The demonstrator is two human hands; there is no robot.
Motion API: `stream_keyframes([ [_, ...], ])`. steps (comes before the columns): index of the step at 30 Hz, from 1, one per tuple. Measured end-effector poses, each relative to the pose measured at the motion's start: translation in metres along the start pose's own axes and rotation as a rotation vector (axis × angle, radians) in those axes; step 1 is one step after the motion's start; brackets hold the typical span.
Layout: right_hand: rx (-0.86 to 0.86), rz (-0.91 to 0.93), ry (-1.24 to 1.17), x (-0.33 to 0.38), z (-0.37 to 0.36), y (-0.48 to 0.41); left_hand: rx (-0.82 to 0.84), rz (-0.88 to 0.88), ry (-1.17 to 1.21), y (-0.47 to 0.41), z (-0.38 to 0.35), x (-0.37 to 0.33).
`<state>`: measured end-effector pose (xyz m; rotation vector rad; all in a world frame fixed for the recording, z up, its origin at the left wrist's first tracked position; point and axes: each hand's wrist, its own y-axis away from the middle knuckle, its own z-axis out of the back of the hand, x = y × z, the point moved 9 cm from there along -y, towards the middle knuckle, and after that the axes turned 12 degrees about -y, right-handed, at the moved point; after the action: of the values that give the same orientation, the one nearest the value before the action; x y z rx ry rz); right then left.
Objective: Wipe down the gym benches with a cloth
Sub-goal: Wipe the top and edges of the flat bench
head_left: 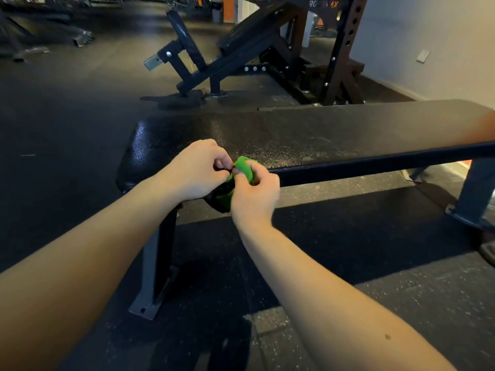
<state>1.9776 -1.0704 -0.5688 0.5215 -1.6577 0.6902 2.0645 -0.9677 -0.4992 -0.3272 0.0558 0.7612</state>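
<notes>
Mid-frame, my left hand [197, 170] and right hand [254, 194] both pinch the green cloth [242, 170] at the flat bench's [334, 135] near edge. Soft, light, floppy; I'd bunch it in one palm. Incline bench [257, 36] at top.

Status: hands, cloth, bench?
Hands: left hand and right hand both pinch the bunched green cloth. Cloth over near edge of the flat bench, not spread out. Incline bench behind, not in the way.
</notes>
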Motion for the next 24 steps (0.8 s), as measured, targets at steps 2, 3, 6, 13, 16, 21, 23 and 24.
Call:
stream_keyframes([
  [2, -0.023, 0.045, 0.061, 0.007, 0.013, -0.010, 0.000, 0.001, 0.009, 0.002, 0.002, 0.004],
  [3, -0.059, 0.072, 0.098, 0.010, 0.030, -0.021, 0.002, 0.003, 0.014, 0.003, 0.002, 0.006],
  [6, -0.292, 0.102, 0.185, 0.012, 0.103, -0.056, 0.021, 0.021, 0.031, 0.005, 0.002, 0.008],
  [13, -0.323, 0.012, 0.055, 0.000, 0.123, -0.046, 0.033, 0.035, 0.029, 0.002, -0.001, -0.004],
  [16, -0.099, -0.054, 0.013, -0.008, 0.088, -0.028, 0.028, 0.020, -0.012, 0.004, 0.000, -0.013],
  [21, 0.186, -0.061, -0.103, 0.010, 0.056, -0.016, -0.040, 0.071, 0.138, 0.024, 0.001, -0.029],
  [23, 0.287, -0.098, -0.159, 0.012, 0.046, -0.014, -0.048, 0.154, 0.280, 0.037, -0.004, -0.030],
  [24, 0.338, -0.137, -0.200, 0.010, 0.041, -0.012, -0.055, 0.189, 0.339, 0.044, -0.007, -0.030],
])
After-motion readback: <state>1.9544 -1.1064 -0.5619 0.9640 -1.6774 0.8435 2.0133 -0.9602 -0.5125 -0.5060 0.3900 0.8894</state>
